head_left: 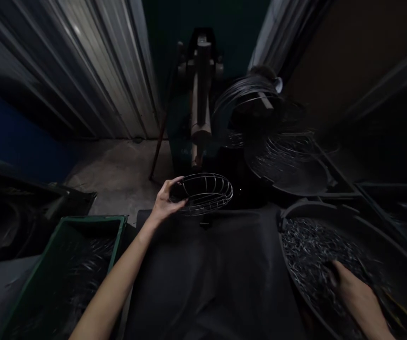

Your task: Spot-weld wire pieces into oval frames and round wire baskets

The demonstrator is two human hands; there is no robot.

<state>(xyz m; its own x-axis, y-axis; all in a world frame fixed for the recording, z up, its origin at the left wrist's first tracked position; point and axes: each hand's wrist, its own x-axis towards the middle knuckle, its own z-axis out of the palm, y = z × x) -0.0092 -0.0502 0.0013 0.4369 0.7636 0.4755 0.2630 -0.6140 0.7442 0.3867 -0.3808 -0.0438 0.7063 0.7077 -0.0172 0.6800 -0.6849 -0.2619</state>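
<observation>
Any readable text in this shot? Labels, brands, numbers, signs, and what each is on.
None legible.
Faint marks on the front of the dark machine: too dim and blurred to read.
No lettering visible on the wire frame, green crate or black tub.

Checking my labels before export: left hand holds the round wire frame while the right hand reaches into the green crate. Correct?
Not quite: the right hand is not in the green crate but at the loose metal pieces in the dark tub, per the head view. The left hand does hold the round wire frame.
</observation>
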